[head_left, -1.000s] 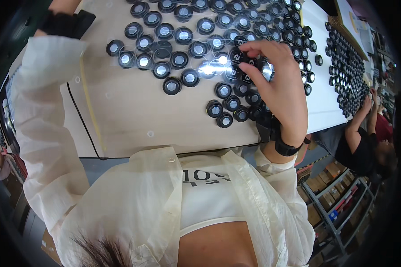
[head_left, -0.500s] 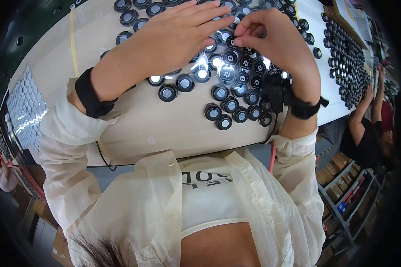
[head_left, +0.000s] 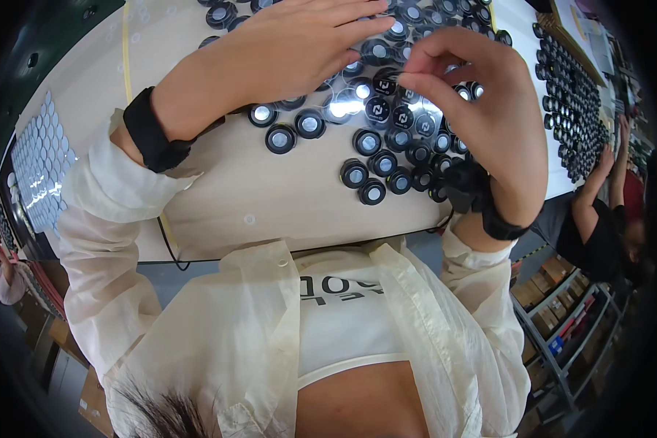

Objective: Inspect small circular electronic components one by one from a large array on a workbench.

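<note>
1. Has a black round label point(head_left: 383, 83) at the right hand point(head_left: 489, 102), just left of the thumb tip; thumb and index closed on its edge, as far as visible. Cannot tell if lifted fully free.
2. Looks thin, very light, bendy, smooth-faced; maybe sticky-backed. Would likely crease under a hard squeeze. Best taken by the rim, thumb against index, off the marked face.
3. See more dark labels point(head_left: 402, 117) just below the right hand's fingertips, apparently on a clear sheet point(head_left: 341, 109). Looks limp and slippery; glare hides much of the outline.
4. Find left hand point(head_left: 292, 55) to the left of the right hand: palm down, fingers stretched out, holding nothing visible. Cannot tell if pressing or hovering. Blocks view of whatever lies below.
5. Note black round pieces point(head_left: 280, 138) with pale centres around and beneath both hands, on the beige surface point(head_left: 292, 201). Look rigid, easy to nudge; probably make bumpy support under the sheet.
6. Watch the black wrist mount point(head_left: 466, 186), below the right hand, close above nearby pieces.
7. Spot pale discs point(head_left: 47, 164) well left of left hand; further black pieces point(head_left: 566, 95) right of right hand, co-worker point(head_left: 598, 219) beyond.
</note>
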`<state>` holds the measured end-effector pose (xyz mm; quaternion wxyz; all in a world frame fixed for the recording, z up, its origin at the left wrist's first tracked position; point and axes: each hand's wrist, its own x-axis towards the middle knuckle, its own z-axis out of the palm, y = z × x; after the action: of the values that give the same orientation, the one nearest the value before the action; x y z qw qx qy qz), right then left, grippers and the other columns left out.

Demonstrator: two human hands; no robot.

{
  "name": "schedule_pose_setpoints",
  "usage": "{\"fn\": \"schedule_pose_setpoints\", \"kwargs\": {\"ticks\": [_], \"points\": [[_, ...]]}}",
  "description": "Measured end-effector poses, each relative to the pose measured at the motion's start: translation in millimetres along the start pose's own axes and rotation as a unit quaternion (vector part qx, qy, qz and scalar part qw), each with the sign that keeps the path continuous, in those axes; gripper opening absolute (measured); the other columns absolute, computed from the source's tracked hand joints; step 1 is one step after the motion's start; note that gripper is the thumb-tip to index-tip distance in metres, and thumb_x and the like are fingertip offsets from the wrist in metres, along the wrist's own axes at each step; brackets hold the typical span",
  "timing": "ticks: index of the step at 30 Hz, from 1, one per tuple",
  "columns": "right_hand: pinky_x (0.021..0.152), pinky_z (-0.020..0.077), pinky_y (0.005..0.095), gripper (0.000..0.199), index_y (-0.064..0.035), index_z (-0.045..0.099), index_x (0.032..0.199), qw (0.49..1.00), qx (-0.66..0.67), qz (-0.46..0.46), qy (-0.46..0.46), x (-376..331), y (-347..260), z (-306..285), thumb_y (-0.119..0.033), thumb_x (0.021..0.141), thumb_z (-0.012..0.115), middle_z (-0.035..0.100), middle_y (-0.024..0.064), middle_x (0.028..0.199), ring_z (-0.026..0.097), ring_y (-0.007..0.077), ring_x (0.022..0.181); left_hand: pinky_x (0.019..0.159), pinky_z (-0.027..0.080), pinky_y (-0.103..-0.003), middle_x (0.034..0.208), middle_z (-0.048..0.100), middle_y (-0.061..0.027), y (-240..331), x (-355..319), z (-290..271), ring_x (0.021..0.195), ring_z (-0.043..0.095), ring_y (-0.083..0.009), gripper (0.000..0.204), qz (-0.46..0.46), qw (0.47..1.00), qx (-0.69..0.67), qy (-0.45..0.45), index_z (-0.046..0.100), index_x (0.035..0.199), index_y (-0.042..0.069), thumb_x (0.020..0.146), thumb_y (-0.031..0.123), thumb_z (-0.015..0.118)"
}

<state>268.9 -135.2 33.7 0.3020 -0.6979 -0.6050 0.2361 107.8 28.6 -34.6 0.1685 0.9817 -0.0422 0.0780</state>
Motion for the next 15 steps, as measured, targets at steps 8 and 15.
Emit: {"fn": "schedule_pose_setpoints", "kwargs": {"ticks": [8, 15], "points": [[0.08, 0.0491, 0.0265, 0.013, 0.002, 0.069, 0.086, 0.989, 0.116, 0.078, 0.057, -32.3, 18.2, -7.7, -0.006, 0.08, 0.077, 0.07, 0.0042, 0.081, 0.064, 0.0121, 0.08, 0.072, 0.05, -0.039, 0.096, 0.064, -0.0078, 63.4, -51.8, -46.7, 0.086, 0.064, -0.0266, 0.032, -0.108, 0.994, -0.007, -0.034, 0.063, 0.115, 0.005, 0.086, 0.018, 0.071], [0.078, 0.0498, 0.0271, 0.013, 0.0015, 0.068, 0.086, 0.989, 0.144, 0.029, 0.015, -22.1, 5.6, 17.0, -0.005, 0.079, 0.077, 0.07, 0.0066, 0.08, 0.066, 0.0154, 0.078, 0.058, 0.052, -0.033, 0.087, 0.063, -0.0068, 79.9, -80.4, -21.4, 0.071, 0.067, -0.023, 0.039, -0.184, 0.981, 0.013, -0.065, 0.063, 0.11, 0.006, 0.079, 0.023, 0.077]]}}
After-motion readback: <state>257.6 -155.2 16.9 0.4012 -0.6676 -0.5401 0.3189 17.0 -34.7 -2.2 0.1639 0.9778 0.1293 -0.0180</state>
